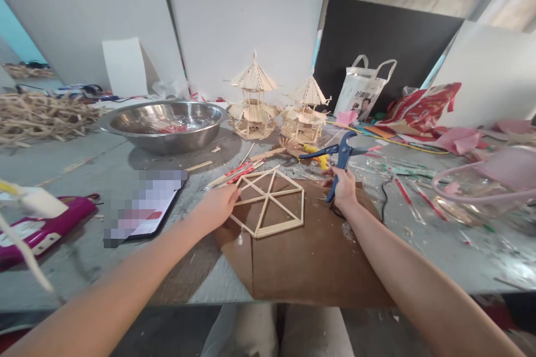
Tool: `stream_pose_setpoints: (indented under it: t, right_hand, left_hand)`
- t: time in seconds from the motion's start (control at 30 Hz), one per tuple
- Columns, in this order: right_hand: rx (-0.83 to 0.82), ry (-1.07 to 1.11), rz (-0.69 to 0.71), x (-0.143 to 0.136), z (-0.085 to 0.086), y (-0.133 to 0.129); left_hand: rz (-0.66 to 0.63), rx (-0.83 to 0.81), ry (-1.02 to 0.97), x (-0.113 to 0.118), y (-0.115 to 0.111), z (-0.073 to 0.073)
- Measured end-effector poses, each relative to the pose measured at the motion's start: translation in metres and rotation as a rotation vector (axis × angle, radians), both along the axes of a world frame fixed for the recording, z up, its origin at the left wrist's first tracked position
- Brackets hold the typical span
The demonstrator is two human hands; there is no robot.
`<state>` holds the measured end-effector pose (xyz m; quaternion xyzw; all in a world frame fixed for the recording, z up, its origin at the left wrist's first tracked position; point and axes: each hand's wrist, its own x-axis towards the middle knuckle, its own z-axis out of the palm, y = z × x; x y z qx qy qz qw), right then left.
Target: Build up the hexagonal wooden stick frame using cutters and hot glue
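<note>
On a sheet of brown cardboard (pixel 314 268) lies a hexagonal frame of wooden sticks (pixel 268 196) with spokes meeting in its middle. My left hand (pixel 224 203) is closed on the frame's left side; the fingertips are partly hidden. My right hand (pixel 344 187) grips a blue pipe cutter (pixel 344 156) by its handle, its curved jaw pointing up, just right of the frame. Behind the frame are wooden chopsticks with red wrappers (pixel 243 172) and a yellow glue gun (pixel 316 157), partly covered by the cutter.
Two stick pagoda models (pixel 254 106) stand at the back. A steel basin (pixel 167 128) is at left, near a phone (pixel 151 206) and a purple power strip (pixel 50 228). Plastic wrappers (pixel 412 195) litter the right side. A white bag (pixel 360 89) stands behind.
</note>
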<state>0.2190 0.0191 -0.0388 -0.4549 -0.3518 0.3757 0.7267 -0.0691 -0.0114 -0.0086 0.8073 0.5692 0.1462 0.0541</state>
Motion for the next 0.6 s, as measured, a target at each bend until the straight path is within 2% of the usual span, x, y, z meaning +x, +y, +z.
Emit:
stream_pose_setpoints:
  t: [0.13, 0.2, 0.27, 0.33, 0.43, 0.53, 0.6]
  right_hand:
    - [-0.057, 0.073, 0.076, -0.013, 0.029, -0.003]
    - [-0.11, 0.178, 0.16, -0.02, 0.045, -0.004]
    - [-0.139, 0.287, 0.253, -0.026, 0.052, -0.003]
    - [-0.195, 0.396, 0.31, -0.028, 0.05, 0.0]
    - [-0.254, 0.478, 0.254, -0.027, 0.037, 0.006]
    - [-0.226, 0.484, 0.159, -0.025, 0.03, 0.013]
    - [-0.185, 0.487, 0.125, -0.029, 0.034, 0.02]
  left_hand:
    - [0.036, -0.046, 0.03, 0.003, 0.001, 0.01]
    - [0.059, 0.008, 0.009, 0.009, 0.001, 0.019]
    - [0.142, 0.097, -0.084, 0.017, 0.001, 0.027]
    - [0.148, 0.128, -0.285, 0.027, 0.003, 0.028]
    - [0.056, 0.019, -0.659, 0.043, 0.007, 0.014]
    - [0.102, 0.034, -0.812, 0.054, 0.009, -0.009]
    - [0.095, 0.068, -0.853, 0.058, 0.009, -0.022]
